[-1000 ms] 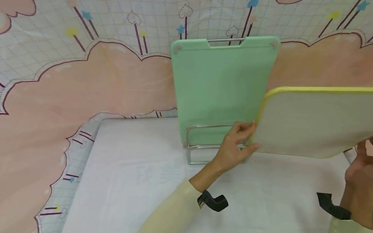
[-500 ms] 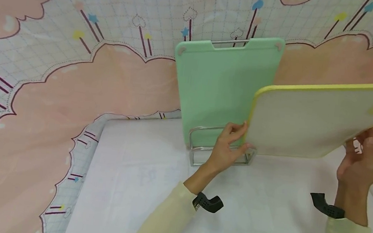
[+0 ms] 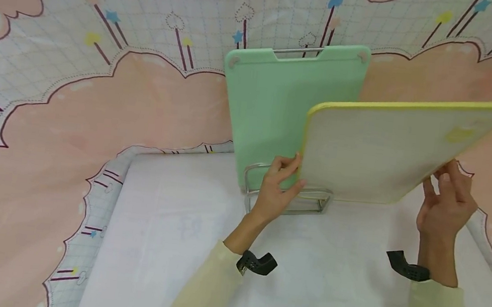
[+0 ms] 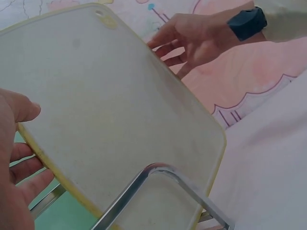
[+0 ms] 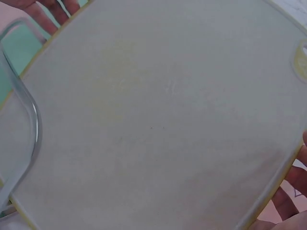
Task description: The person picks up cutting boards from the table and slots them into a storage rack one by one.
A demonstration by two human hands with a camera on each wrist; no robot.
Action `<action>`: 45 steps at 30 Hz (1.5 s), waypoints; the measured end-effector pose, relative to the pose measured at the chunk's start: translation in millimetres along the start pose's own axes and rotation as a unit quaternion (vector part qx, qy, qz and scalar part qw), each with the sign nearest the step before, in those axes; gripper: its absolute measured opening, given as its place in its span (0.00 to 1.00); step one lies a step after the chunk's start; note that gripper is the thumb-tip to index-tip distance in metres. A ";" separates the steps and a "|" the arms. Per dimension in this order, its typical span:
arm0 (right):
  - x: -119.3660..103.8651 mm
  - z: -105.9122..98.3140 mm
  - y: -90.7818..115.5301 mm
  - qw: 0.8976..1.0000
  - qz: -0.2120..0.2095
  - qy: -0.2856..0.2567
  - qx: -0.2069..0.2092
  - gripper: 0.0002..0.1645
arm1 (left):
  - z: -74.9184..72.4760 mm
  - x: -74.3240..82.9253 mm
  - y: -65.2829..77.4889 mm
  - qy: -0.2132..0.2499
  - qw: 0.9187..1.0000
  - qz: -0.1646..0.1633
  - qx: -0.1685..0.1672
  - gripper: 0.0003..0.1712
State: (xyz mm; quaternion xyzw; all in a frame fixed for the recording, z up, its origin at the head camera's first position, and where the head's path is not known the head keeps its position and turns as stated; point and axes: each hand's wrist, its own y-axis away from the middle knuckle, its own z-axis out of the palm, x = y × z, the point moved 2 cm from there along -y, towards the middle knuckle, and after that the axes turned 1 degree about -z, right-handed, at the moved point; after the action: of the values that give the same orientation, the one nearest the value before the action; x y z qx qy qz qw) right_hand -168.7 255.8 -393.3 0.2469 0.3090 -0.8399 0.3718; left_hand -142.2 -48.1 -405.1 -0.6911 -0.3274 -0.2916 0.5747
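A white cutting board point(image 3: 376, 152) with a yellow rim is held tilted in front of a green cutting board point(image 3: 269, 106). My left hand point(image 3: 272, 191) pinches its left edge, thumb on the white face and fingers behind. On the opposite edge, my right hand point(image 3: 448, 200) grips with fingers curled behind the rim. The green board stands upright in a metal wire rack point(image 4: 158, 166). In the left wrist view, the rack's front loop crosses over the lower corner of the white board. The white board hides part of the green one.
A white-covered table point(image 3: 175, 226) lies under the rack and extends toward me. Behind it hangs a patterned pink and white cloth point(image 3: 165, 105), close at the back of the green board. Dark straps circle both wrists.
Both hands have moved left together, carrying the white cutting board further across the green board and over the rack. The green board and rack have stayed in place.
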 end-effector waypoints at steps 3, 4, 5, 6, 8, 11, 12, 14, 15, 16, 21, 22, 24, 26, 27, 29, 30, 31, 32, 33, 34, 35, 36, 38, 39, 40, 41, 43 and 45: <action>4.0 4.4 1.7 1.000 0.007 -0.011 -0.013 0.20 | -6.8 7.7 0.5 0.017 1.000 0.001 0.008 0.32; 5.3 5.7 2.5 1.000 0.010 -0.017 -0.014 0.20 | -9.1 12.5 0.2 0.022 1.000 0.001 0.011 0.32; 6.5 6.9 3.4 1.000 0.011 -0.020 -0.017 0.20 | -11.4 17.4 -0.1 0.026 1.000 0.003 0.012 0.32; 7.6 8.4 4.6 1.000 0.012 -0.018 -0.020 0.20 | -13.8 22.3 -0.1 0.026 1.000 0.002 0.014 0.31; 10.3 11.5 7.7 0.999 0.023 -0.034 -0.018 0.21 | -18.9 32.1 0.2 0.021 1.000 -0.005 0.014 0.31; 16.1 16.0 14.0 0.998 0.029 -0.037 -0.031 0.21 | -27.0 38.5 2.8 0.005 1.000 -0.019 0.021 0.30; 18.4 17.8 16.2 0.998 0.031 -0.039 -0.037 0.21 | -29.8 39.6 3.9 -0.001 0.999 -0.025 0.024 0.30; 22.7 20.9 20.3 0.998 0.034 -0.037 -0.049 0.21 | -35.1 40.0 6.1 -0.005 0.999 -0.030 0.032 0.31; 24.5 22.6 21.8 0.997 0.032 -0.031 -0.058 0.21 | -37.3 39.1 7.1 -0.004 0.999 -0.029 0.036 0.31; 26.0 23.9 23.2 0.997 0.031 -0.030 -0.064 0.21 | -39.5 37.7 8.0 -0.002 0.999 -0.029 0.038 0.31; 30.7 29.7 27.9 0.995 0.031 -0.030 -0.085 0.22 | -49.0 19.5 13.2 -0.005 0.999 -0.033 0.043 0.32; 31.4 30.8 28.7 0.995 0.033 -0.031 -0.088 0.22 | -51.0 15.5 14.0 -0.007 0.998 -0.034 0.044 0.33; 32.7 33.3 30.3 0.995 0.034 -0.024 -0.095 0.21 | -55.3 8.0 15.6 -0.010 0.998 -0.037 0.046 0.33; 34.4 35.7 32.2 0.994 0.037 -0.021 -0.101 0.22 | -59.7 6.2 15.8 -0.010 0.998 -0.033 0.048 0.33; 35.3 36.6 33.4 0.994 0.037 -0.015 -0.105 0.22 | -61.9 6.3 16.1 -0.010 0.998 -0.030 0.049 0.32; 36.6 38.7 36.0 0.993 0.040 -0.015 -0.112 0.22 | -65.3 15.5 14.6 -0.009 0.998 -0.028 0.049 0.32; 37.3 39.7 37.4 0.993 0.041 -0.014 -0.114 0.22 | -67.0 16.5 14.6 -0.011 0.998 -0.028 0.050 0.32; 37.8 40.5 38.5 0.992 0.041 -0.012 -0.117 0.22 | -68.5 18.2 14.6 -0.014 0.998 -0.029 0.052 0.31; 38.4 41.3 39.6 0.992 0.043 -0.014 -0.118 0.22 | -69.7 22.2 13.9 -0.013 0.998 -0.032 0.053 0.31; 38.9 42.3 40.4 0.992 0.045 -0.019 -0.119 0.23 | -70.7 26.4 13.1 -0.011 0.998 -0.036 0.054 0.31; 39.0 43.3 41.1 0.991 0.046 -0.020 -0.121 0.22 | -71.5 30.9 12.1 -0.009 0.998 -0.040 0.054 0.31; 39.3 44.1 41.7 0.991 0.046 -0.022 -0.122 0.22 | -72.4 31.0 12.2 -0.009 0.998 -0.042 0.056 0.31; 39.5 44.9 42.2 0.991 0.047 -0.022 -0.122 0.22 | -73.4 31.6 12.4 -0.007 0.997 -0.047 0.056 0.31; 39.7 46.3 42.8 0.991 0.045 -0.016 -0.128 0.22 | -74.5 39.9 11.3 0.001 0.997 -0.050 0.054 0.30; 39.8 46.9 43.1 0.990 0.045 -0.016 -0.130 0.22 | -75.2 41.0 11.5 0.001 0.997 -0.052 0.053 0.30; 39.9 47.5 43.5 0.990 0.046 -0.014 -0.132 0.22 | -75.9 41.8 11.9 0.001 0.997 -0.054 0.052 0.30; 40.4 48.1 43.7 0.990 0.048 -0.016 -0.132 0.22 | -76.7 42.2 12.3 0.001 0.997 -0.055 0.052 0.30; 41.1 49.1 44.5 0.989 0.050 -0.013 -0.137 0.22 | -78.5 42.4 13.1 0.001 0.997 -0.055 0.052 0.30; 42.0 50.0 45.1 0.989 0.051 -0.011 -0.140 0.22 | -80.5 42.2 13.6 -0.001 0.997 -0.054 0.054 0.30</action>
State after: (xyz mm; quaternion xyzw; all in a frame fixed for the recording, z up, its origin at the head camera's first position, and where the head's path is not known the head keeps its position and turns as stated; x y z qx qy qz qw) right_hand -168.2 176.8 -401.2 0.1985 0.4061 -0.7708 0.4489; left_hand -107.6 -124.1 -366.8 -0.6407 -0.3795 -0.3036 0.5944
